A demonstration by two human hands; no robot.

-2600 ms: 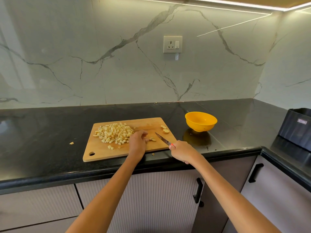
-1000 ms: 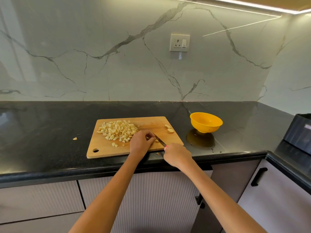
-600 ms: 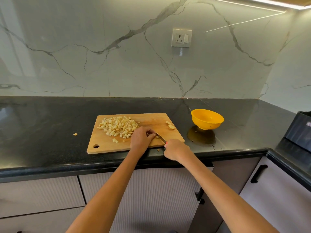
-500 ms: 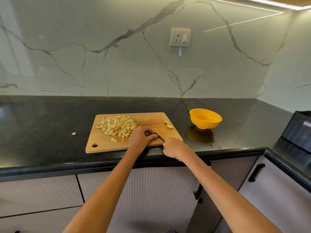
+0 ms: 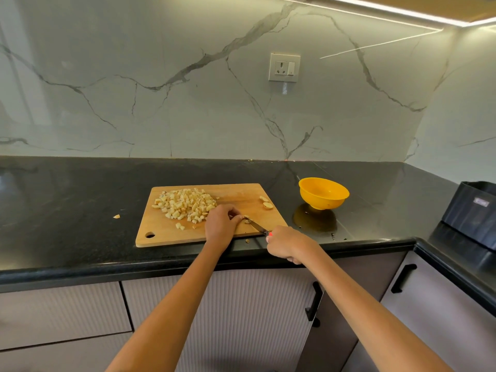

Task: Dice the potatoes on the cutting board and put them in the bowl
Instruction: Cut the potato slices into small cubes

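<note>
A stray potato bit lies on the counter far to the left of my hands. Just left of my left hand, the diced potatoes are heaped on the cutting board. That hand's curled fingers pinch a small potato piece. My right hand grips the knife, its blade touching that piece. Beyond it lie two slices, and further right stands the yellow bowl.

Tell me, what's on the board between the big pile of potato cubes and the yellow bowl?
In the head view, two potato slices lie on the cutting board between the diced pile and the bowl.
</note>
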